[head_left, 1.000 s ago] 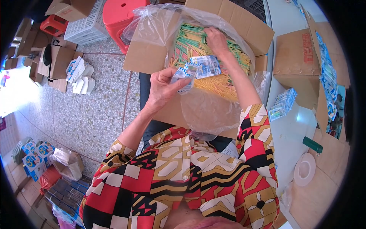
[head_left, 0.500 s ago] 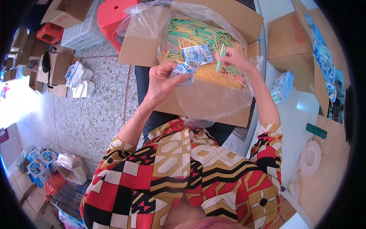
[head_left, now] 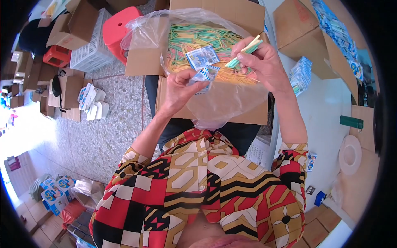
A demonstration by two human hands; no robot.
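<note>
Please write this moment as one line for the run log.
left hand: holds small blue packet | right hand: pinches bundle of sticks | below: cardboard box of coloured sticks in plastic liner

White table (head_left: pixel 331 107), packet stack (head_left: pixel 300 75), tape roll (head_left: pixel 350 154)

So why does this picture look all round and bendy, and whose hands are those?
The camera sits on a person's head and looks down, so you see their own arms and patterned shirt. Its very wide lens bends straight edges. The left hand pinches a small blue and white packet. The right hand holds a little bunch of thin green and pale sticks. Under both hands is a cardboard box lined with a clear plastic bag, full of green and yellow sticks. To the right is a white table with more packets; a red stool stands to the left.
</note>
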